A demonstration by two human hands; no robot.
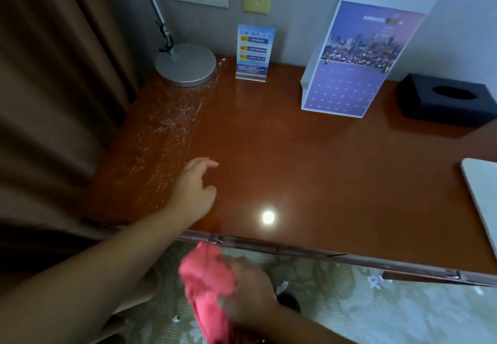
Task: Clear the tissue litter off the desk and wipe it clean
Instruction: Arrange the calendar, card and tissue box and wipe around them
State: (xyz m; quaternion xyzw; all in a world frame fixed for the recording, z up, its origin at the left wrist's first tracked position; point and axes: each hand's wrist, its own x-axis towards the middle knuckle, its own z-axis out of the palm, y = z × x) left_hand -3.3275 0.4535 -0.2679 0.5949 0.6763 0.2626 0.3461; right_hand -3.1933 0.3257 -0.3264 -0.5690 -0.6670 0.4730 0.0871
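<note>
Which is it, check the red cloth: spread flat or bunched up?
Bunched up. The red cloth hangs crumpled in the right hand, below the desk's front edge, not spread on it. The left hand is open over the desk.

Lamp (185, 65) left, calendar (357, 56) and tissue box (443, 99) right on desk (309, 171)

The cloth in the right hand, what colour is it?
Pink-red, plain; the cloth shows in the head view, blurred.

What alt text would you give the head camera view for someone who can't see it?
A left hand hovers open over a glossy brown desk with a wet streak by the lamp base, while the right hand holds a pink cloth below the edge.
</note>
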